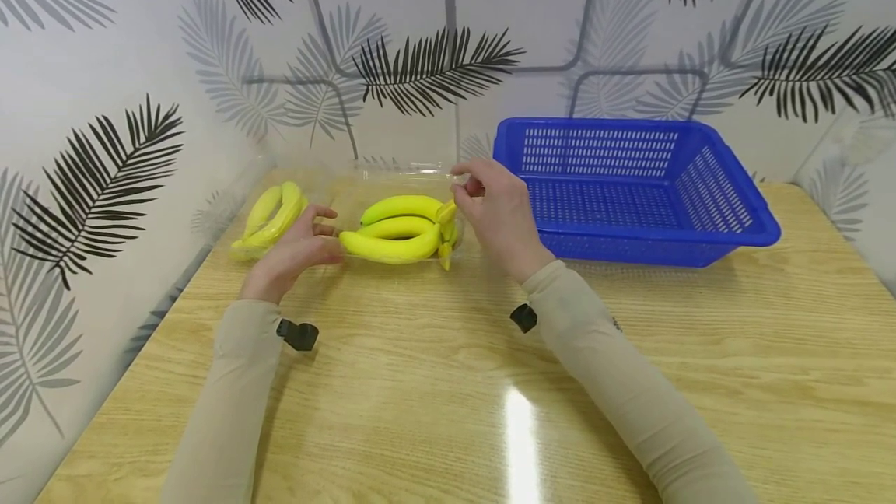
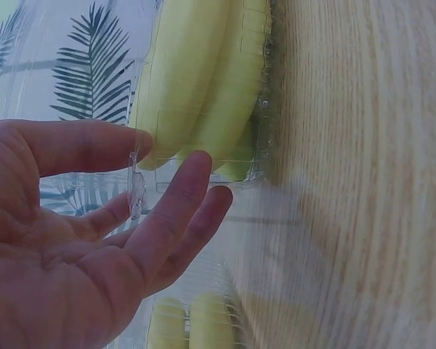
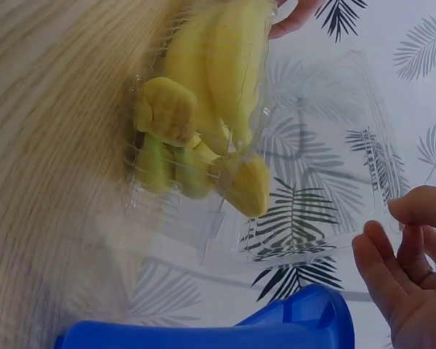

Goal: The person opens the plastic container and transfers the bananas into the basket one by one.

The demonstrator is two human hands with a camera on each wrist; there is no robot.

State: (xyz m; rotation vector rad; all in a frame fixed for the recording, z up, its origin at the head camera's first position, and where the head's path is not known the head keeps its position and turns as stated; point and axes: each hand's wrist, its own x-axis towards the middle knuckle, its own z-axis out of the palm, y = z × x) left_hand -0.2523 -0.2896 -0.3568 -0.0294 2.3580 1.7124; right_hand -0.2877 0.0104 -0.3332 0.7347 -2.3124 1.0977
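Yellow, curved banana bunch (image 1: 399, 225) is lying at eleven o'clock in a clear plastic box (image 3: 192, 211). Your right hand (image 1: 502, 216) is pinching the raised transparent lid (image 3: 327, 160); your left hand (image 1: 297, 251), loosely spread, is touching the nine-o'clock end. Stem (image 3: 248, 187) is jutting at three: possibly snagging the lid.

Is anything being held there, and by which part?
The right grip appears to pinch the clear, rectangular plastic lid by its edge. Whether the left grip holds the end of the open, clear plastic box cannot be told.
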